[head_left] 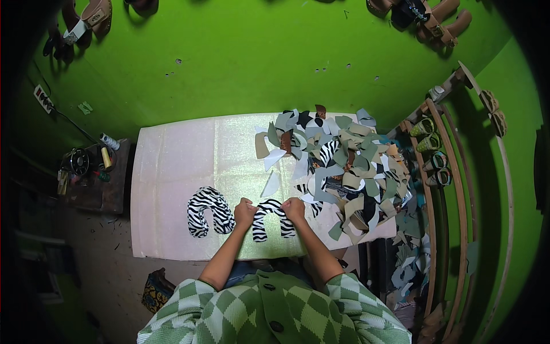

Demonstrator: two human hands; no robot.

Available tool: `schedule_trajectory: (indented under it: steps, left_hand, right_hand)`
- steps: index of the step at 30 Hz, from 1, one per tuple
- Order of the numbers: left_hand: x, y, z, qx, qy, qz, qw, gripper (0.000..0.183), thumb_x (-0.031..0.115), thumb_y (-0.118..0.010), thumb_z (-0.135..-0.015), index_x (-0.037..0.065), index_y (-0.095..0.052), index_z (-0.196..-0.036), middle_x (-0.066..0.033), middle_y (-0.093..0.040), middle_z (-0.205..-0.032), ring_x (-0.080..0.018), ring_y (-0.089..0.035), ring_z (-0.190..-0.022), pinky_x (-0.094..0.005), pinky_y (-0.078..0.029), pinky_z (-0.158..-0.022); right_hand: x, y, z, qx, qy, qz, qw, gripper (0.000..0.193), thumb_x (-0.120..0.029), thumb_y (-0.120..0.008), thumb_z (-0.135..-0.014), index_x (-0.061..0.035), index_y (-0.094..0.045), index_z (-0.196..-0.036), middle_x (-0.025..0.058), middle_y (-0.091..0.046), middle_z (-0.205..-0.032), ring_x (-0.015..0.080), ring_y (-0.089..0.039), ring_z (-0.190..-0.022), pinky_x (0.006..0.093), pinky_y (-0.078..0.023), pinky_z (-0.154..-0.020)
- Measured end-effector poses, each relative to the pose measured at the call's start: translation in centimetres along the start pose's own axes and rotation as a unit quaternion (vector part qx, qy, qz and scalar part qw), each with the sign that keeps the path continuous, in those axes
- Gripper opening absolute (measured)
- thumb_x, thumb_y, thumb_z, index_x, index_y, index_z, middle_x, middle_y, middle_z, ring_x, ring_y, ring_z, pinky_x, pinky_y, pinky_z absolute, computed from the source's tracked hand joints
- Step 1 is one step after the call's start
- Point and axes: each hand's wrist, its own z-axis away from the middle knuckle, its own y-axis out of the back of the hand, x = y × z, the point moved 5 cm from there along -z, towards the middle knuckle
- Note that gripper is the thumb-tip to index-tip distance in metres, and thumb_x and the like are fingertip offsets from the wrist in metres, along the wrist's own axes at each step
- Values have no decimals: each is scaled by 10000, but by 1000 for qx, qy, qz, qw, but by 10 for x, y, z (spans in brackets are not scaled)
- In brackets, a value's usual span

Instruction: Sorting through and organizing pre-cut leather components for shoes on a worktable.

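Zebra-print arch (269, 205) lying near the front edge of the bench (172, 155)
Left hand (246, 212) and right hand (294, 210) are apparently pinching its sides.

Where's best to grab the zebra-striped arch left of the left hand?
Probably pinch the zebra-striped arch by its left leg, coming from the left: the legs lie apart, and the right leg sits close beside the left hand.

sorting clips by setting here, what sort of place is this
Probably a small shoe-making workshop: a pile of cut scraps lies heaped at the right, near sandals, and thread spools stand at the left.
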Motion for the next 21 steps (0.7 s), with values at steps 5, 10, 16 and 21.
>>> schedule_trajectory:
  steps: [5,10,16,21]
  left_hand:
    - [6,0,0,-25,-2,-18,1000,326,156,-725,-674,37,-520,-898,-99,-665,-744,-242,-640,-700,-346,-478,-636]
    - [8,0,2,-17,10,-61,998,322,163,-716,-679,44,-515,-900,-90,-668,-762,-258,-636,-741,-364,-476,-645]
    - [20,-1,7,16,-2,-116,993,291,151,-692,-670,68,-510,-881,-65,-650,-718,-276,-629,-711,-379,-463,-632]
    - [39,0,20,68,-81,-210,972,236,152,-679,-676,121,-509,-837,-40,-563,-799,-225,-550,-806,-374,-390,-661]
  right_hand:
    - [5,-4,-5,-8,-2,9,1000,119,-163,-715,-635,-56,-668,-660,97,-633,-642,234,-619,-616,332,-484,-622]
    - [2,-5,-2,-7,-8,5,1000,114,-156,-707,-636,-54,-661,-658,104,-634,-653,237,-623,-635,338,-487,-634]
    - [-5,-3,5,38,22,6,999,78,-122,-668,-648,-54,-635,-667,114,-632,-652,270,-619,-633,349,-490,-636]
    - [-17,2,16,125,72,94,985,78,-99,-646,-656,-80,-571,-669,109,-565,-774,290,-557,-777,403,-455,-653]
